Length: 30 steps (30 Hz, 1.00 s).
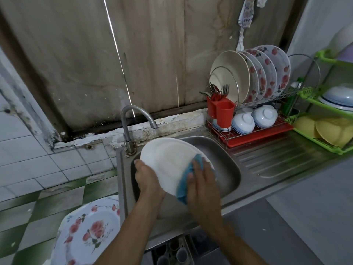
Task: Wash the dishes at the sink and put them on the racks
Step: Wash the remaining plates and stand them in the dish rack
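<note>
Both hands meet on the white plate [168, 159] tilted over the sink [226, 161]: left hand [146, 175] grips its left rim, right hand [203, 183] presses a blue cloth [183, 183] on its right edge; open basin lies rightward.

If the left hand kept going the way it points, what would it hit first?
The left hand would probably meet the sink rim at the foot of the tap, just past the plate it grips; depth is unclear.
</note>
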Each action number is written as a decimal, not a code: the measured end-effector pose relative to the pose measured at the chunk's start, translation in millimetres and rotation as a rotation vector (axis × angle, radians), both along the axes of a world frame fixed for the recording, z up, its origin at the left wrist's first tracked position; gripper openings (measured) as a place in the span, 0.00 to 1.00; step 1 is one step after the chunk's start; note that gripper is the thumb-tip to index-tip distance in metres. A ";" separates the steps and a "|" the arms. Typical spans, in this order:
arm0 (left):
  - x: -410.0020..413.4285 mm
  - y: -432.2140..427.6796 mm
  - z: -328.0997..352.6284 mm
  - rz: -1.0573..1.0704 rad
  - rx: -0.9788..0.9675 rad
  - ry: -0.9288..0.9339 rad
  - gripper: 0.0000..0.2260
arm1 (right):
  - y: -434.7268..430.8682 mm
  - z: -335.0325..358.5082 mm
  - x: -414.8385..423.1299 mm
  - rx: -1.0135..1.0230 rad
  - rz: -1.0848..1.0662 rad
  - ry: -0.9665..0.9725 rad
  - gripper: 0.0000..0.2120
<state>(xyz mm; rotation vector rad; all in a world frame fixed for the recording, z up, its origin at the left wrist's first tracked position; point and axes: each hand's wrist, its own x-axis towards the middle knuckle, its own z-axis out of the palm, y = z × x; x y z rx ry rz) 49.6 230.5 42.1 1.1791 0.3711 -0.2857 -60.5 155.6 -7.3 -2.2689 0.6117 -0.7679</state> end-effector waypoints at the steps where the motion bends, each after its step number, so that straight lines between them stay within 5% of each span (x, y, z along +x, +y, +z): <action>1: -0.7 -1.6 -2.3 -0.037 -0.007 -0.006 0.22 | 12.7 4.7 2.2 -0.062 0.074 0.028 0.35; 7: -20.9 3.6 17.3 -0.478 0.076 -0.233 0.23 | -18.9 58.7 53.1 -0.288 0.244 0.098 0.32; 11: -8.0 19.3 19.1 -0.527 0.154 -0.247 0.24 | -88.1 72.7 69.3 0.049 0.150 0.138 0.23; 15: 7.5 37.2 25.5 -0.448 0.289 -0.324 0.26 | -112.6 50.2 41.2 0.504 0.107 -0.010 0.25; 19: 4.3 32.4 25.9 -0.459 0.558 -0.391 0.23 | -106.8 46.5 21.9 0.508 0.119 -0.317 0.13; 22: 28.3 24.2 -1.7 -0.616 0.382 0.068 0.44 | -104.2 57.2 7.3 0.360 0.219 -0.382 0.15; 23: 34.4 24.8 -8.9 -0.687 0.245 0.247 0.44 | -101.7 58.6 1.3 0.293 0.283 -0.352 0.16; 26: 26.1 24.8 -6.2 -0.727 -0.075 0.381 0.30 | -102.8 60.9 -15.9 0.188 0.446 -0.189 0.20; 30: 21.4 19.1 -13.6 -0.618 -0.188 0.246 0.14 | -133.0 73.8 -19.3 0.475 0.470 -0.116 0.26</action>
